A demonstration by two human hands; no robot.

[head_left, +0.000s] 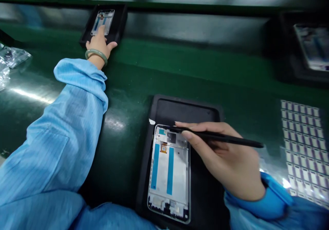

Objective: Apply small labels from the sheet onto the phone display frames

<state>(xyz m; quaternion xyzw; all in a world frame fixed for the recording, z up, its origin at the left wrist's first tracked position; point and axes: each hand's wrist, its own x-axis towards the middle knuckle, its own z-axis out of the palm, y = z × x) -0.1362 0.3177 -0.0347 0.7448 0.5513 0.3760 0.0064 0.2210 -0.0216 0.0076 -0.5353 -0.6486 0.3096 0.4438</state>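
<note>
My right hand (226,158) is closed on black tweezers (221,138), their tip resting on the top of a phone frame (169,175) with two blue strips. That frame lies in a black tray (185,110) right in front of me. My left hand (99,43), with a green bangle at the wrist, is stretched far out to a second black tray (118,24). Its fingers lie on the lower end of another phone frame (104,19) inside that tray. Both arms wear light blue sleeves.
The trays sit on a dark green belt (128,96) with a metal rail behind. A sheet of small purple-marked labels (304,144) lies at the right. A third tray with a frame (308,48) is at the far right. Clear plastic bags (10,57) lie at the left.
</note>
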